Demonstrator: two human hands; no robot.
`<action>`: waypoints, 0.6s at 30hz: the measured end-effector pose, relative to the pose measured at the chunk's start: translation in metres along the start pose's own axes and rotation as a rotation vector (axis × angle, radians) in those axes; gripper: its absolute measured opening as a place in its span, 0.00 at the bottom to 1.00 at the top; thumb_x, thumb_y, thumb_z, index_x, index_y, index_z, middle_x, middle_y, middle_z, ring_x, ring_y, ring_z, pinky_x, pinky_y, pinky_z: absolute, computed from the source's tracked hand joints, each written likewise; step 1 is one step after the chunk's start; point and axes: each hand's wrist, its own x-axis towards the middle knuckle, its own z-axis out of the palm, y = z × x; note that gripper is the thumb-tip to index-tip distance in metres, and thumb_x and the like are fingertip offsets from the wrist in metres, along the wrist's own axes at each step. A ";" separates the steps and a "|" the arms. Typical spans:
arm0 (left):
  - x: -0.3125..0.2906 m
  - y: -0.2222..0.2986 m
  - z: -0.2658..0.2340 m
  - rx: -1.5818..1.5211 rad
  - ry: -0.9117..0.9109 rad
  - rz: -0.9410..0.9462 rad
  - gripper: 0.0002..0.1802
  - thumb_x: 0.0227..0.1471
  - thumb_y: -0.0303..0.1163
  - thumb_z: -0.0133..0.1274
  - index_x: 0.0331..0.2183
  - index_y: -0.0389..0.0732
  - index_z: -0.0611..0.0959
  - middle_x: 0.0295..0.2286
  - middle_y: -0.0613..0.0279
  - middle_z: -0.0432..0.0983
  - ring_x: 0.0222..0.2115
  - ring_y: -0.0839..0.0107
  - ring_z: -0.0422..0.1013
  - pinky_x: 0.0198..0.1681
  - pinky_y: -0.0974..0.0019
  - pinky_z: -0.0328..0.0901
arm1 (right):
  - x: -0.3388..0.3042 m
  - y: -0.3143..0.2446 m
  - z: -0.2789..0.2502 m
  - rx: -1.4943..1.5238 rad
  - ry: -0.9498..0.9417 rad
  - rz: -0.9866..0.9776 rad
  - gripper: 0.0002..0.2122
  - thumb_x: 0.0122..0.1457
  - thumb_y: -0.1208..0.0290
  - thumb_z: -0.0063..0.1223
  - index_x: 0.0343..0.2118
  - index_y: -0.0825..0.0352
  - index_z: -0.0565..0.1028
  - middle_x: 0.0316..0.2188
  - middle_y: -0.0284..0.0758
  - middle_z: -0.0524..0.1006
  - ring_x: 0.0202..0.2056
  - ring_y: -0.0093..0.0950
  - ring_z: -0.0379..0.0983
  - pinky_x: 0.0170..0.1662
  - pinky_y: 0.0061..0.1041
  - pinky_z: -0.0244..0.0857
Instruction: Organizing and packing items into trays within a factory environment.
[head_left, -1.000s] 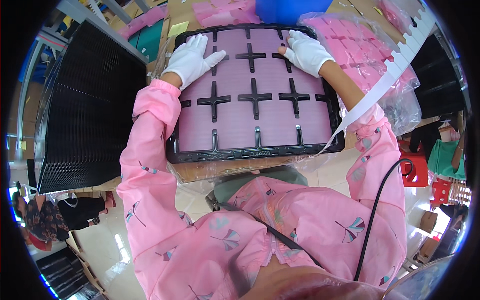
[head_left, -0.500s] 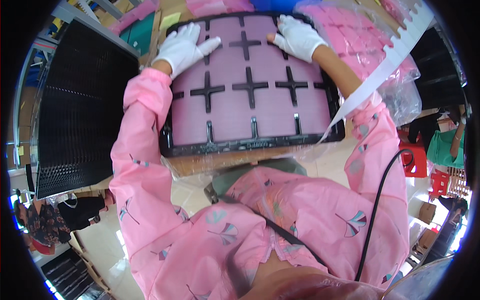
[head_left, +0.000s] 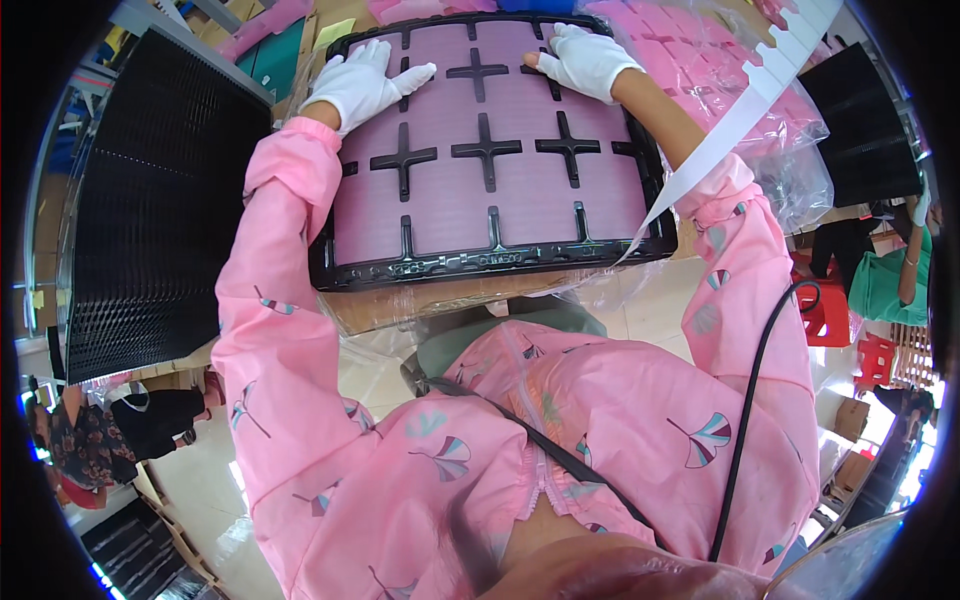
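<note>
A black plastic tray (head_left: pixel 500 268) lies in front of me on a cardboard-coloured surface. A pink foam sheet (head_left: pixel 500 225) sits within its rim, and black cross-shaped ribs (head_left: pixel 486 149) show through the cutouts. My left hand (head_left: pixel 362 86), in a white glove, rests flat with fingers spread on the far left edge and the sheet. On the far right edge lies my right hand (head_left: pixel 582 62), gloved too, fingers stretched and a bare thumb tip over the sheet. Neither hand grips anything.
Clear plastic wrap with pink sheets (head_left: pixel 700 75) lies at the far right. A white notched strip (head_left: pixel 730 130) crosses over my right forearm. Tall black ridged panels (head_left: pixel 165 210) stand at left. Red stools (head_left: pixel 825 312) and a person in green (head_left: pixel 890 285) are at right.
The tray and both hands sit slightly higher in the picture, along with a small shift of the whole view. Both hands stay spread on the tray's far corners.
</note>
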 end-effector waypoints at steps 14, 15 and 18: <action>0.009 0.006 -0.001 -0.072 0.044 0.027 0.49 0.46 0.70 0.35 0.50 0.33 0.67 0.50 0.42 0.62 0.52 0.50 0.60 0.54 0.57 0.54 | -0.001 -0.001 -0.011 0.013 -0.055 0.013 0.28 0.59 0.47 0.36 0.39 0.74 0.71 0.46 0.52 0.69 0.45 0.46 0.68 0.48 0.36 0.61; 0.014 0.003 0.006 -0.031 0.066 0.033 0.44 0.50 0.65 0.37 0.53 0.35 0.64 0.53 0.40 0.59 0.55 0.50 0.56 0.57 0.60 0.52 | 0.002 0.005 -0.001 0.018 0.035 0.006 0.26 0.59 0.50 0.37 0.39 0.75 0.72 0.46 0.52 0.69 0.46 0.48 0.67 0.50 0.36 0.60; 0.003 -0.034 0.014 -0.070 0.015 0.222 0.44 0.52 0.63 0.35 0.55 0.34 0.62 0.55 0.44 0.56 0.57 0.51 0.52 0.60 0.60 0.47 | 0.000 0.011 -0.003 0.079 -0.005 -0.053 0.29 0.59 0.48 0.33 0.42 0.76 0.72 0.50 0.54 0.66 0.52 0.48 0.63 0.55 0.35 0.56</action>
